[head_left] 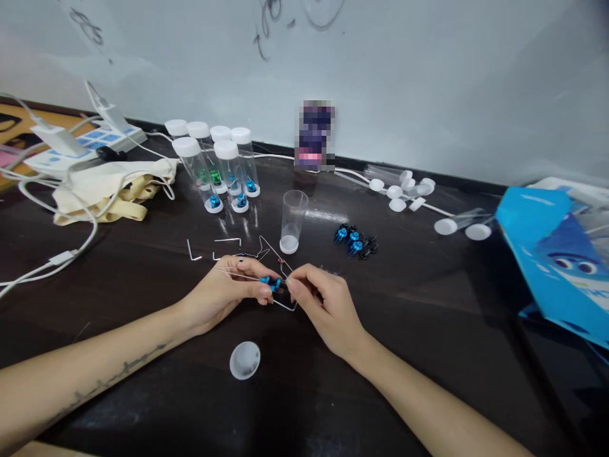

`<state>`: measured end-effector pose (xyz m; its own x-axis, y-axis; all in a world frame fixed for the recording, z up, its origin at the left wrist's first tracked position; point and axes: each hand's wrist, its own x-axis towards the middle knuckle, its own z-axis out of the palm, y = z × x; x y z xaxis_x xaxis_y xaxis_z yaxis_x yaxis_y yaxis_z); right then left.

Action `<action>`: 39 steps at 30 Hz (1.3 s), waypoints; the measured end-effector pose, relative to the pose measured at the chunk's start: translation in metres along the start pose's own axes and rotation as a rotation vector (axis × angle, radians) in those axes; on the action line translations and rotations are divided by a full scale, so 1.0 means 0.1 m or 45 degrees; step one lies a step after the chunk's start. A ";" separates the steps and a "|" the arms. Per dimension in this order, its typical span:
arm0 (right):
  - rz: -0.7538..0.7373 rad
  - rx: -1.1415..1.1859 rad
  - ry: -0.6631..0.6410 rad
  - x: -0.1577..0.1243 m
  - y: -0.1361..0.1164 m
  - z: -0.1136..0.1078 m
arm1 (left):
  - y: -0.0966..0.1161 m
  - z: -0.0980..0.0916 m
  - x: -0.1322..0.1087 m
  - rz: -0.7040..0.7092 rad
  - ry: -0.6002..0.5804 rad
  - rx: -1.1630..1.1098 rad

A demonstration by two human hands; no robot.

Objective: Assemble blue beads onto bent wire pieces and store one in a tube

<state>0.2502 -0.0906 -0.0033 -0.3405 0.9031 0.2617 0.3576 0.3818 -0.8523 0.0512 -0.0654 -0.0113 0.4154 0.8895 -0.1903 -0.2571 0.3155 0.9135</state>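
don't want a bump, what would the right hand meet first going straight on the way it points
Most likely the small blue part held in the left hand, just ahead of the right hand; whether they touch is unclear from this view.

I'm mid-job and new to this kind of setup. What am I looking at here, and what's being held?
There's no machine here: you see a person's two bare hands. The single picture comes from a camera on that person's head, looking forward and down at a dark table.

The left hand holds a small blue part. The right hand is at the part's other end; exactly what its fingers grip is hard to see.

Beyond the hands stand an uncapped clear tube and, further left, six capped tubes. To the right lie blue and black parts. L-shaped metal rods lie near the left hand, and a small white cup sits closer to the camera.
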 end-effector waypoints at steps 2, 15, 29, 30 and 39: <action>0.009 -0.005 -0.013 0.00 0.01 0.01 | 0.00 0.00 0.00 0.003 -0.002 0.004; -0.108 0.063 0.107 -0.03 -0.02 -0.01 | -0.02 -0.02 -0.01 0.006 -0.004 -0.001; 0.026 0.009 -0.005 0.01 0.01 0.00 | 0.00 -0.01 0.00 -0.002 0.011 -0.004; 0.027 -0.001 -0.022 0.01 0.01 0.00 | 0.00 -0.01 0.00 -0.005 0.007 0.000; -0.004 -0.021 0.008 -0.01 0.00 0.02 | 0.00 -0.02 0.00 -0.003 0.004 0.012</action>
<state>0.2494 -0.0921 -0.0044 -0.3363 0.9030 0.2675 0.3707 0.3880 -0.8438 0.0496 -0.0650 -0.0123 0.4131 0.8899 -0.1933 -0.2479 0.3141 0.9165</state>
